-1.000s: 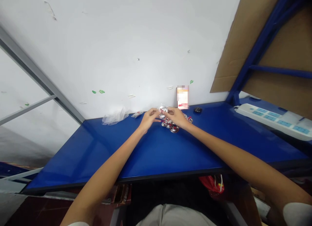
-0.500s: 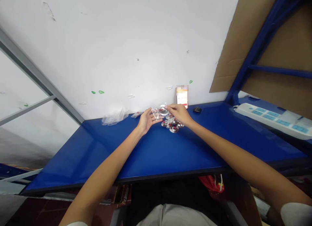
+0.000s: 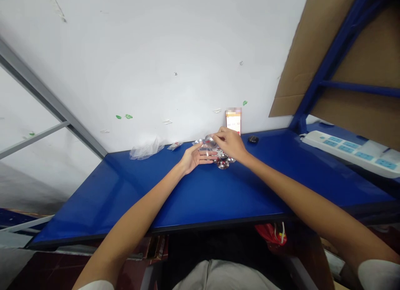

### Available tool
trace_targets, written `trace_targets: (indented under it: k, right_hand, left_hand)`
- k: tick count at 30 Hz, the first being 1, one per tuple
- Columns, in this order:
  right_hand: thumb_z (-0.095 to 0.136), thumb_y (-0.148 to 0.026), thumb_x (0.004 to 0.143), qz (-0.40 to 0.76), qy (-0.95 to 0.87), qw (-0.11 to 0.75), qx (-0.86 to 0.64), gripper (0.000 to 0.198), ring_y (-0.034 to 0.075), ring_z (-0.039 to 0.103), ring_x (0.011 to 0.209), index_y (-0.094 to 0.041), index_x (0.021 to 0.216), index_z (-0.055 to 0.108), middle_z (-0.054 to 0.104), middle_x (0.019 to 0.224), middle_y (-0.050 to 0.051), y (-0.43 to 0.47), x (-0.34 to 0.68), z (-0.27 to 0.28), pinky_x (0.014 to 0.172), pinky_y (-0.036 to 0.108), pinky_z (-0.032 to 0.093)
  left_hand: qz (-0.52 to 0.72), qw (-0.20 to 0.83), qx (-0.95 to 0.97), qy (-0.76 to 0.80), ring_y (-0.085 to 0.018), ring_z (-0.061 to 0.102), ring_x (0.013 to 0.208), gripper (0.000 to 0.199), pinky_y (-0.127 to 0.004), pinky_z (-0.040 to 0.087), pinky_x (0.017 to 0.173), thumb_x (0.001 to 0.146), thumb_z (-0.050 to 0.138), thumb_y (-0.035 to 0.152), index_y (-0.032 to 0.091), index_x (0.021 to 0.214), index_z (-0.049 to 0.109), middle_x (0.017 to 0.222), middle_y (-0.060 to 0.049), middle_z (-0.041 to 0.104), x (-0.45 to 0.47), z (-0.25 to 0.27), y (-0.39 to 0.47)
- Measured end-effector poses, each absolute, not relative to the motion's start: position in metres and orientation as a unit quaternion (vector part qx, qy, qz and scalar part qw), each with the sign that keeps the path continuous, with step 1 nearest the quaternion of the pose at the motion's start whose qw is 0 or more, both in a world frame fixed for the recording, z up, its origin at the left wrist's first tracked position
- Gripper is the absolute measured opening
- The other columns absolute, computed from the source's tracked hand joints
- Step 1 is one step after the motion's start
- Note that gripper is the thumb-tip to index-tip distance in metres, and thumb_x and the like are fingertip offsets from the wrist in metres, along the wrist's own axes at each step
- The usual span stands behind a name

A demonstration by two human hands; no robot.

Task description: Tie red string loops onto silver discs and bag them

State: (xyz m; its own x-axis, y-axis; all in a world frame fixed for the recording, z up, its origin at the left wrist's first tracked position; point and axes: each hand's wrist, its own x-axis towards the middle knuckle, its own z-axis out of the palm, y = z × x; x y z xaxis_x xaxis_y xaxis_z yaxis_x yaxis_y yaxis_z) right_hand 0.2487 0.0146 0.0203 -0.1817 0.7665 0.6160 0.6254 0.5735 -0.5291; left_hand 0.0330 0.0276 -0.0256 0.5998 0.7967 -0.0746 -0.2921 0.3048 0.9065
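My left hand point(image 3: 195, 158) is palm up at the far side of the table, its thumb on a small clear plastic bag point(image 3: 200, 143) and its other fingers stretched beneath. Against the bag's right end, my right hand point(image 3: 230, 143) pinches a round, shiny silver disc point(image 3: 209, 141); whether part of it lies inside the bag I cannot tell. Below the right hand rests a pile of similar metal discs point(image 3: 223, 165) with red marks, partly covered by both hands. Left of my hands lie a heap of clear plastic bags point(image 3: 146, 150) and a small bagged item point(image 3: 175, 146).
A phone point(image 3: 233, 120) showing a timer leans on the white wall behind the right hand. A small black object point(image 3: 253, 139) sits beside it on the blue table point(image 3: 200, 194). At the right lies a white power strip point(image 3: 353, 150) near a blue metal frame point(image 3: 325, 69).
My left hand has shifted slightly right with the bag, closer to my right hand, and its fingers now cover part of the disc pile. The right hand still pinches the disc.
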Motion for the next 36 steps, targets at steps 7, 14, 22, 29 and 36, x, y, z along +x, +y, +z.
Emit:
trace_targets:
  k: [7, 14, 22, 29, 36]
  right_hand:
    - [0.055, -0.039, 0.11, 0.058, -0.77, 0.435, -0.463, 0.038, 0.02, 0.061, 0.073, -0.022, 0.092, 0.084, 0.064, 0.083, 0.004, 0.014, 0.249, 0.02, 0.067, 0.033, 0.039]
    - [0.065, -0.04, 0.102, 0.134, -0.73, 0.497, -0.45, 0.029, 0.023, 0.07, 0.082, -0.023, 0.105, 0.089, 0.077, 0.089, 0.006, 0.017, 0.249, 0.02, 0.076, 0.035, 0.051]
    - [0.082, -0.047, 0.088, 0.274, -0.639, 0.562, -0.448, 0.027, 0.03, 0.08, 0.087, -0.02, 0.092, 0.085, 0.085, 0.094, 0.009, 0.029, 0.254, 0.015, 0.081, 0.043, 0.064]
    - [0.072, -0.035, 0.094, 0.153, -0.707, 0.516, -0.458, 0.014, 0.026, 0.079, 0.086, -0.023, 0.096, 0.079, 0.082, 0.089, 0.006, 0.026, 0.253, 0.012, 0.081, 0.04, 0.062]
    - [0.074, -0.041, 0.092, 0.276, -0.673, 0.557, -0.401, 0.027, 0.025, 0.077, 0.085, -0.019, 0.108, 0.078, 0.076, 0.08, 0.004, 0.03, 0.251, 0.008, 0.084, 0.039, 0.062]
  left_hand:
    - [0.38, 0.752, 0.449, 0.297, -0.036, 0.079, 0.117, 0.037, -0.047, 0.06, 0.106, 0.105, 0.059, 0.042, 0.01, 0.117, 0.072, 0.123, -0.026, 0.079, 0.037, -0.026, 0.027]
    - [0.474, 0.698, 0.455, 0.285, -0.031, 0.08, 0.108, 0.025, -0.049, 0.063, 0.104, 0.106, 0.06, 0.027, 0.01, 0.118, 0.073, 0.113, -0.02, 0.082, 0.037, -0.034, 0.035]
    - [0.473, 0.715, 0.426, 0.289, -0.029, 0.081, 0.101, 0.026, -0.052, 0.06, 0.108, 0.108, 0.056, 0.029, 0.009, 0.117, 0.071, 0.108, -0.02, 0.081, 0.039, -0.034, 0.034]
    - [0.456, 0.746, 0.394, 0.283, -0.036, 0.079, 0.111, 0.04, -0.053, 0.057, 0.112, 0.108, 0.051, 0.043, 0.009, 0.113, 0.07, 0.113, -0.025, 0.079, 0.036, -0.03, 0.033]
    - [0.452, 0.751, 0.39, 0.281, -0.034, 0.081, 0.104, 0.035, -0.052, 0.059, 0.108, 0.108, 0.052, 0.041, 0.01, 0.117, 0.067, 0.107, -0.021, 0.079, 0.037, -0.029, 0.033]
